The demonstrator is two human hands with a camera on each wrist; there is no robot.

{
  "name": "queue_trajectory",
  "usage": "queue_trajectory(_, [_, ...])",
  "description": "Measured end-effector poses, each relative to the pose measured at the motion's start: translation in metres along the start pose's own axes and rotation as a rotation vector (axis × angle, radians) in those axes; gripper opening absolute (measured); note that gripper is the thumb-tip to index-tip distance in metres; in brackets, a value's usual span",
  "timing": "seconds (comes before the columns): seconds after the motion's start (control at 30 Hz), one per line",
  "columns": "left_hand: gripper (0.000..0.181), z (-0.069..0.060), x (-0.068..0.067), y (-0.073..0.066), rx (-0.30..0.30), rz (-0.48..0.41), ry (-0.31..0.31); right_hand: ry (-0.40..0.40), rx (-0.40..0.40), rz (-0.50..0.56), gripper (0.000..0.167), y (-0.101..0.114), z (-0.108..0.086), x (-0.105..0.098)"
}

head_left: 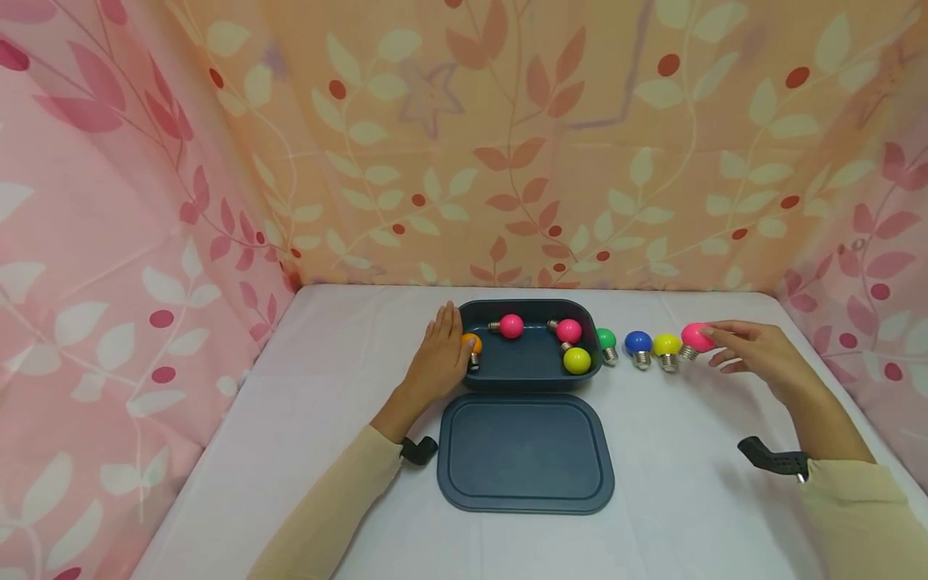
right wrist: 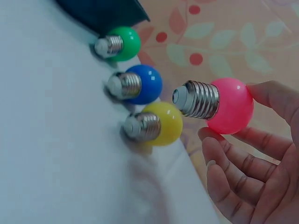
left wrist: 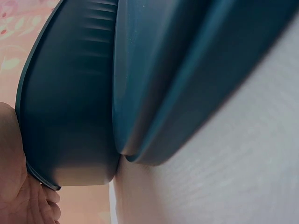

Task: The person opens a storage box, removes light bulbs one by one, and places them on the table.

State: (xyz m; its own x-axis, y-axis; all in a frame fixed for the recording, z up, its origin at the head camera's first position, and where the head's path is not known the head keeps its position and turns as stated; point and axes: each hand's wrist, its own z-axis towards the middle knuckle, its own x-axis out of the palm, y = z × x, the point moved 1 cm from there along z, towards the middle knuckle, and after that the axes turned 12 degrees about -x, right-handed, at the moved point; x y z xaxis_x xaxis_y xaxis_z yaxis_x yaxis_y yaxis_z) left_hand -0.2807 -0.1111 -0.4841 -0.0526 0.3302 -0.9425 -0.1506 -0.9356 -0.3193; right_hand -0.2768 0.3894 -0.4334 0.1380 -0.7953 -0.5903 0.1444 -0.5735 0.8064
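Note:
My right hand [head_left: 761,350] pinches a pink light bulb [right wrist: 231,106] by its round globe, its metal screw base pointing left. The bulb is held above the table, beside a yellow bulb [right wrist: 163,123]. A blue bulb [right wrist: 145,84] and a green bulb [right wrist: 126,43] continue the row toward a dark blue-grey container [head_left: 529,379]. My left hand [head_left: 435,354] rests on the container's left rim, fingers extended, thumb near an orange bulb [head_left: 471,344] inside. Also inside lie two pink bulbs, one left [head_left: 511,326] and one right [head_left: 569,330], and a yellow-green bulb [head_left: 577,361].
A flat matching lid [head_left: 525,455] lies in front of the container on the white cloth [head_left: 674,499]. Floral fabric [head_left: 493,145] hangs behind the table and at both sides.

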Motion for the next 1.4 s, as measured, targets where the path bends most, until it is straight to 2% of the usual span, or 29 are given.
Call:
queue_trajectory(0.23, [0.069, 0.001, 0.002, 0.001, 0.007, -0.003, -0.006, 0.042, 0.107, 0.01, 0.078, -0.025, 0.003, -0.008])
queue_trajectory(0.67, [0.068, 0.0, 0.001, 0.0, -0.011, 0.006, 0.011, 0.049, 0.143, 0.023, 0.079, -0.047, 0.01, -0.01])
queue_trajectory(0.8, [0.067, -0.001, -0.001, -0.002, -0.007, 0.0, 0.0, 0.058, 0.155, -0.006, 0.078, -0.05, 0.012, -0.008])
queue_trajectory(1.07, [0.067, 0.0, -0.001, -0.002, -0.001, 0.001, -0.004, 0.053, 0.154, 0.013, 0.076, -0.052, 0.017, -0.002])
queue_trajectory(1.4, [0.067, 0.001, -0.001, -0.002, -0.007, 0.016, -0.013, 0.056, 0.181, -0.055, 0.084, -0.052, 0.021, 0.002])
